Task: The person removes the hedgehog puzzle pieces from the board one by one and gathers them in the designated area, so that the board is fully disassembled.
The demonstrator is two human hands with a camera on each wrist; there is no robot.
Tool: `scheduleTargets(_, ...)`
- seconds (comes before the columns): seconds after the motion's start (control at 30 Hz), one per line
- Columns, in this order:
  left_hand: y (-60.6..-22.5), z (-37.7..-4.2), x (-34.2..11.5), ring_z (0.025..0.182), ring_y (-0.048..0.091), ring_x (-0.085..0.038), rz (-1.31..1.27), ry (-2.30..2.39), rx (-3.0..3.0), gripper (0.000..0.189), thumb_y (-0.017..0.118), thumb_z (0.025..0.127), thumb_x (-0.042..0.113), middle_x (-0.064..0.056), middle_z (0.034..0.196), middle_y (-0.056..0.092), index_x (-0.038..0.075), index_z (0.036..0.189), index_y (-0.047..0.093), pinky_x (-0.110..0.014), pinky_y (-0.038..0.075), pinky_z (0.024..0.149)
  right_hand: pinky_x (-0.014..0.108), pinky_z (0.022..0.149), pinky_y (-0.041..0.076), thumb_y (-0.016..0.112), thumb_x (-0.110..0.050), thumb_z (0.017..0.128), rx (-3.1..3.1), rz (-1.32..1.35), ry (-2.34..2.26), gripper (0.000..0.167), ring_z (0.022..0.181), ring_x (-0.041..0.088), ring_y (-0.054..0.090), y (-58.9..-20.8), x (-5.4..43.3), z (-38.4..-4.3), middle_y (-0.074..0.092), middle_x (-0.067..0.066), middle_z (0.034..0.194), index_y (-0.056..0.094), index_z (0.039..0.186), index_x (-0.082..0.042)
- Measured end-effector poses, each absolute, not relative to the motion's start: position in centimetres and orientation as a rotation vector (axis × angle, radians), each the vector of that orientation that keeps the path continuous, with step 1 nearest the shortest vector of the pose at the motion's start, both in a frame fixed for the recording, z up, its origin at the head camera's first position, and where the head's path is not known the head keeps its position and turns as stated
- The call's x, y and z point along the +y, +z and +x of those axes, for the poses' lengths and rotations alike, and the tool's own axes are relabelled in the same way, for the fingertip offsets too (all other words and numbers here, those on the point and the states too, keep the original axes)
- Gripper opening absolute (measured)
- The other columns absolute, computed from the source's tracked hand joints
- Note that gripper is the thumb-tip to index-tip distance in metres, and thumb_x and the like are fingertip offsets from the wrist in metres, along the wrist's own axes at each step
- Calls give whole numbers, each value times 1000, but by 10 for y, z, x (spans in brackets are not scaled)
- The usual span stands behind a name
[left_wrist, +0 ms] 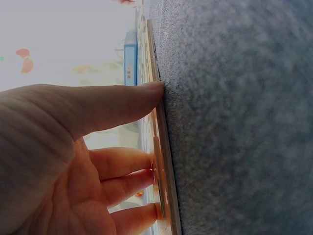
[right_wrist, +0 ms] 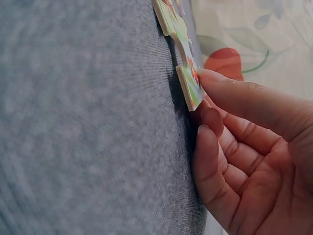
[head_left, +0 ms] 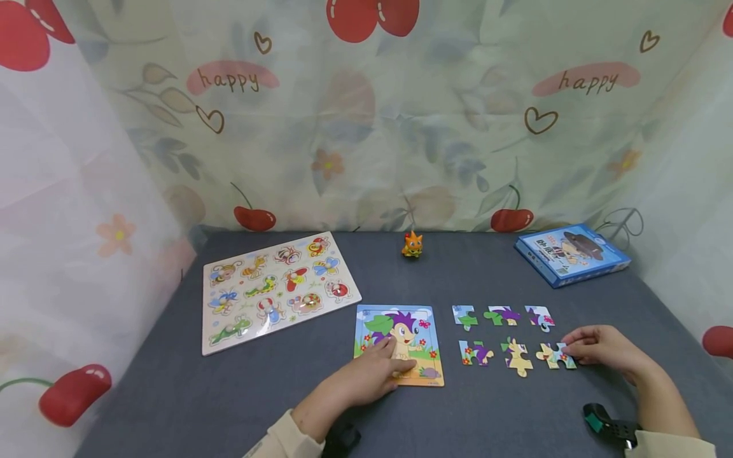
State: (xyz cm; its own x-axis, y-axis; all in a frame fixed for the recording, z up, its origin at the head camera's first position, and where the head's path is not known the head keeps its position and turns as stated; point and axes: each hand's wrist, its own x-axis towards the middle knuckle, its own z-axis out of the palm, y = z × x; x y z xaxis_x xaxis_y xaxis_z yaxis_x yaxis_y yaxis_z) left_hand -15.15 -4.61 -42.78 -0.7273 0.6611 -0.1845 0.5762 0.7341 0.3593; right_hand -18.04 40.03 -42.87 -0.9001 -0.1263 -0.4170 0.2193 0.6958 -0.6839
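A small jigsaw board (head_left: 426, 380) with a purple-haired cartoon hedgehog picture lies near the table's middle. My left hand (head_left: 375, 372) rests on its lower part, thumb at the near edge and fingers extended over the surface; in the left wrist view the thumb (left_wrist: 122, 104) touches the board's rim. To the right, several loose pieces lie in two rows. My right hand (head_left: 607, 350) pinches the near row's rightmost puzzle piece (head_left: 551, 356) by its right side. The right wrist view shows that puzzle piece (right_wrist: 188, 81) with its edge slightly off the cloth, thumb on top.
A larger board with insect pictures (head_left: 275, 286) lies at the left. A small orange toy figure (head_left: 412, 245) stands at the back, and a blue box (head_left: 572, 254) lies at the back right. One black strap device (head_left: 609, 423) is by the right forearm.
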Motion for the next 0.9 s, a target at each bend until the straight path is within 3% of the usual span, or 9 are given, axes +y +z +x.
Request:
scheduleTargets(0.57,-423,-149,-47,140,28,-30,958,411,2637,45,61,90,20,-19,149,33,28,134,52,-41,32,111,24,65,51,64,-30,87,2532,117,-995,40,75,10,53,-425,394,-183,64,0,87,63,105,5)
scheduleTargets(0.9,-422,-148,-46,139,30,-30,975,400,2646,46,62,89,19,-19,147,35,28,133,52,-40,32,111,24,65,50,63,-29,89,2535,128,-995,42,77,12,54,-424,394,-181,65,1,90,60,109,7)
